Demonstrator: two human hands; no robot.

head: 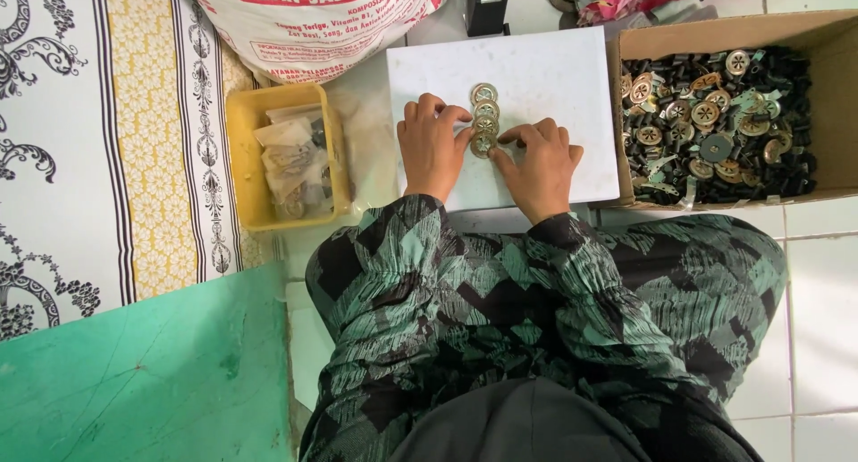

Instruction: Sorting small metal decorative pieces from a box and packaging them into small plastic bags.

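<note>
White tiled floor (818,283) carries white board (545,78) w/ row of round metal discs (483,118), cardboard box (715,29), yellow tub (246,172), printed sack (304,24), patterned cloth (98,131), green sheet (152,373).

Both hands (487,154) on row of metal discs (484,118), white board (554,87), cardboard box (831,33)

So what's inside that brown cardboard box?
The cardboard box holds a heap of small black tube-like pieces with round metal discs scattered on top. The box's bottom and anything buried underneath the heap is covered.
</note>
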